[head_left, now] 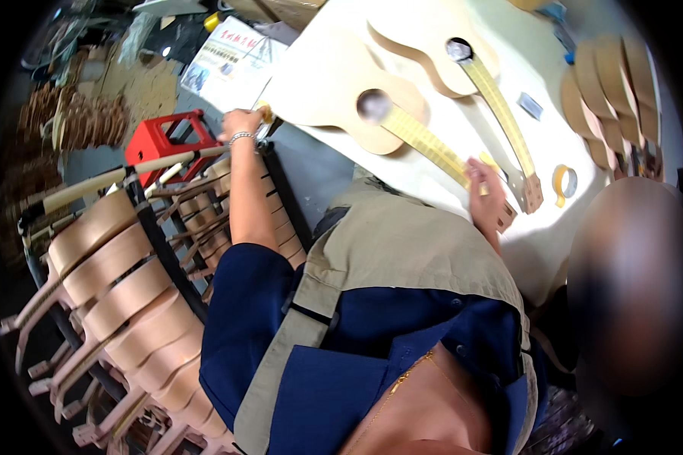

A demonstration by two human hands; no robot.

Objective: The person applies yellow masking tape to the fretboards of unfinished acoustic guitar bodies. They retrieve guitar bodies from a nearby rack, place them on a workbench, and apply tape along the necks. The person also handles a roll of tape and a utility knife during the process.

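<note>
On the white table lies an unfinished small guitar, pale wood, with yellow masking tape along its fretboard. My right hand is closed around its neck near the headstock. A second guitar of the same kind lies beyond it, its fretboard also taped. My left hand, with a bracelet at the wrist, reaches to the table's left corner. Its fingers are closed at a small yellowish item, too small to name; it may be a tape roll.
A rack of wooden guitar bodies stands close on my left, with a red stool behind. A newspaper lies beyond my left hand. A tape roll, a small blue-grey block and more bodies are at right. A blurred person's head is nearby.
</note>
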